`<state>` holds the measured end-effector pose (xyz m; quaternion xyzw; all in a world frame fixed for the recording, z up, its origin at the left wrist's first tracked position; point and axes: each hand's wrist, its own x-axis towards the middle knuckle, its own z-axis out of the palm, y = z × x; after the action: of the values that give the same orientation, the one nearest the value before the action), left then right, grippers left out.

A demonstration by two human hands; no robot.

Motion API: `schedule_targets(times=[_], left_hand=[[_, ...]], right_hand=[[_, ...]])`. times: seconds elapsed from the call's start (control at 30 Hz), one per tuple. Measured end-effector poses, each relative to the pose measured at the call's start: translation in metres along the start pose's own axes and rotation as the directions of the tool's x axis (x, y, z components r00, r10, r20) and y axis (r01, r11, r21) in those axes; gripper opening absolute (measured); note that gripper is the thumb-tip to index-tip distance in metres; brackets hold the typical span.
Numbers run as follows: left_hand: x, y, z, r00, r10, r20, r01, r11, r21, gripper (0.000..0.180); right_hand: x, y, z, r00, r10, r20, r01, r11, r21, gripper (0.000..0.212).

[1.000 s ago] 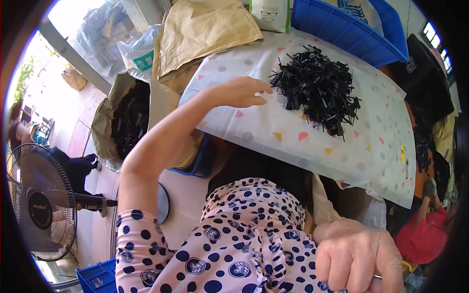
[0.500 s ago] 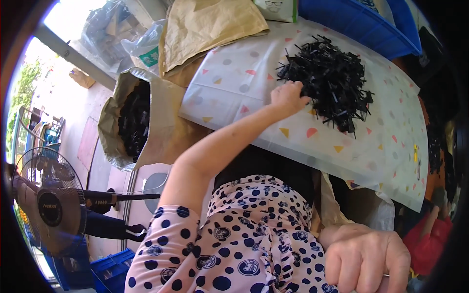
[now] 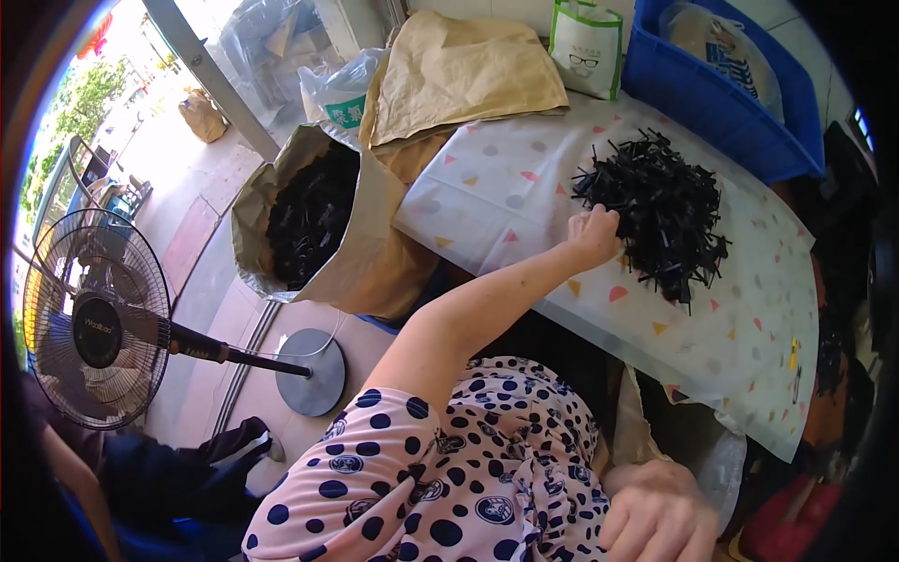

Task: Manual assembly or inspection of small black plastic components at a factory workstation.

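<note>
A heap of small black plastic pieces (image 3: 670, 215) with thin stems lies on a pale patterned tablecloth (image 3: 524, 206). At the heap's near left edge is my left hand (image 3: 595, 234), its fingers curled in against the pieces. What is between those fingertips is hidden. Low in front of my body, below the table's edge, my right hand (image 3: 663, 520) is closed with the knuckles up. Its fingertips are out of sight, so anything in it does not show.
Left of the table stands an open paper sack (image 3: 379, 234) full of black pieces. A standing fan (image 3: 98, 318) is farther left, near a person's dark-clothed legs (image 3: 178, 478). Behind the heap are a blue crate (image 3: 730, 103), a white-green bag (image 3: 586, 51) and folded brown sacks (image 3: 459, 80).
The whole view has turned, so the sack, fan and table sit differently in it. My left hand stays at the heap's edge. My right hand appears lower and farther left.
</note>
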<state>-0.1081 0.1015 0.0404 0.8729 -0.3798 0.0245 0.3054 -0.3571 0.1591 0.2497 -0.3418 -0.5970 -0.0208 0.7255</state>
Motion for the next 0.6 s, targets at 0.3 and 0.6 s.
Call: schedule_targets(times=[0.3, 0.6], left_hand=[[-0.032, -0.020, -0.014, 1.000, -0.013, -0.012, 0.011, 0.984, -0.180, 0.025], [-0.049, -0.045, -0.030, 0.986, -0.131, 0.101, 0.164, 0.848, -0.503, 0.026]], right_hand=[[-0.008, -0.003, 0.013, 1.000, -0.011, -0.017, 0.011, 0.999, -0.033, 0.017], [-0.018, 0.006, 0.003, 1.000, -0.003, 0.022, 0.004, 0.997, -0.073, 0.017]])
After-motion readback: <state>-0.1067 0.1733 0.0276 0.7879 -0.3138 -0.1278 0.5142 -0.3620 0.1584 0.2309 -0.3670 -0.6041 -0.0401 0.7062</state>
